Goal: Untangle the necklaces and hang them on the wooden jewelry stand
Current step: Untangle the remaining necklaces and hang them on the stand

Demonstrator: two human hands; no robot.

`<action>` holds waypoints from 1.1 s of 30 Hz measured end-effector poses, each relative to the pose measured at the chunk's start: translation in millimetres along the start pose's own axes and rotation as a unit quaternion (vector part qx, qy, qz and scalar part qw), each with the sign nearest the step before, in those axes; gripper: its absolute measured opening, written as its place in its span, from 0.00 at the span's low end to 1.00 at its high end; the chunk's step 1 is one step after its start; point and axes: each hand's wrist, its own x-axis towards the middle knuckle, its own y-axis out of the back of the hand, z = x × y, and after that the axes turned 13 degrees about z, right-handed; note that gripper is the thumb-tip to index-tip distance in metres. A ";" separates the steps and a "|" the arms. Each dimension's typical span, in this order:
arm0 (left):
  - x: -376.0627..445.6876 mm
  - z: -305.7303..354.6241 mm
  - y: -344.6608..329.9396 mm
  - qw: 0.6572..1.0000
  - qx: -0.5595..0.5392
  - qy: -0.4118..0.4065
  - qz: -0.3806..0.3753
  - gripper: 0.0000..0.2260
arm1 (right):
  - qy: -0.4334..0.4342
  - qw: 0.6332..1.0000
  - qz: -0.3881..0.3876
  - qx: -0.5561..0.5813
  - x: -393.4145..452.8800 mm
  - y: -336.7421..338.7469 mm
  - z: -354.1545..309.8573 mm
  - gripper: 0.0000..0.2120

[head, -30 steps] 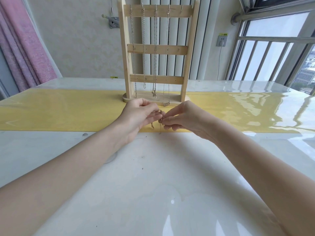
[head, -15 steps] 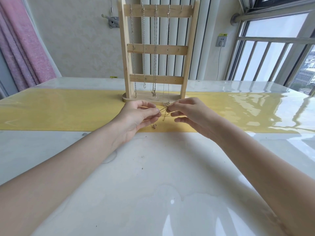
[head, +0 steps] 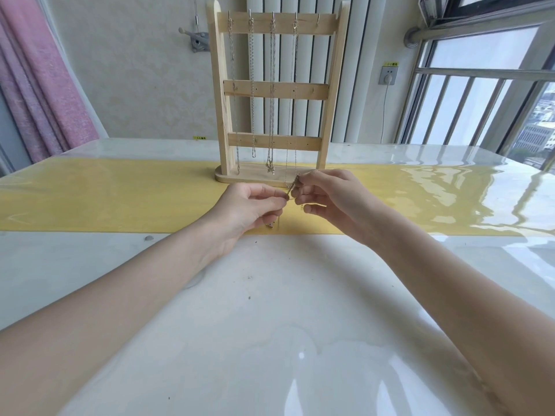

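Left hand and right hand meet just near of the wooden jewelry stand, over the yellow strip on the glossy white table. Both pinch one thin necklace between thumb and fingertips, chain short and taut between them; a loose end dangles below the left hand. Other fingers loosely curled. Four chains hang from top-bar hooks on the upright stand, far center. Pink curtain far left, window far right.
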 end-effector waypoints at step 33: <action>0.5 3.6 -1.2 0.994 -0.086 0.069 0.006 0.08 | -0.065 0.996 0.017 0.057 2.7 6.2 2.9 0.07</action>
